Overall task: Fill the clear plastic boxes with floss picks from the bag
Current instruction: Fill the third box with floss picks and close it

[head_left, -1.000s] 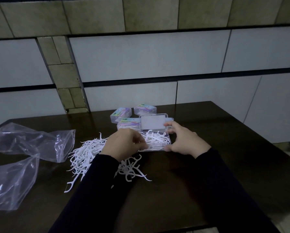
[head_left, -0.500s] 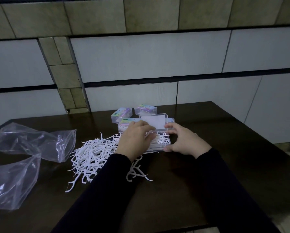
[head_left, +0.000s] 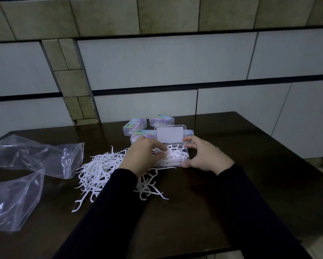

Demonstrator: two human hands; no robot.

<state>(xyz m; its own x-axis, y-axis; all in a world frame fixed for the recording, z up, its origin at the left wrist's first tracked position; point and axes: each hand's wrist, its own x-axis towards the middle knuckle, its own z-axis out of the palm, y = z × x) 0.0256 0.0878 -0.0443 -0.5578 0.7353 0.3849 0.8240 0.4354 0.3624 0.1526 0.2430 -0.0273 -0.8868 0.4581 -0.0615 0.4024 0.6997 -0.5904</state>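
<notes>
An open clear plastic box (head_left: 184, 160) sits on the dark table (head_left: 259, 171), its lid (head_left: 169, 136) standing up at the back. White floss picks lie tangled inside it. My right hand (head_left: 205, 157) grips the box's right end, thumb at the front corner and a finger at the back corner. My left hand (head_left: 142, 156) reaches over the box's left side, its fingertips pinching floss picks at the box's opening. A loose pile of floss picks (head_left: 99, 169) spreads over the table left of the box and under my left forearm.
Three closed boxes with coloured labels (head_left: 134, 126) (head_left: 161, 120) (head_left: 141, 136) stand just behind the open one. Two crumpled clear plastic bags (head_left: 37, 157) (head_left: 13, 200) lie at the left. A tiled wall rises behind the table; the table's right edge drops to the floor.
My left hand carried picks from the pile over the box, then drew back a little toward its left side. My right hand kept its hold on the box.
</notes>
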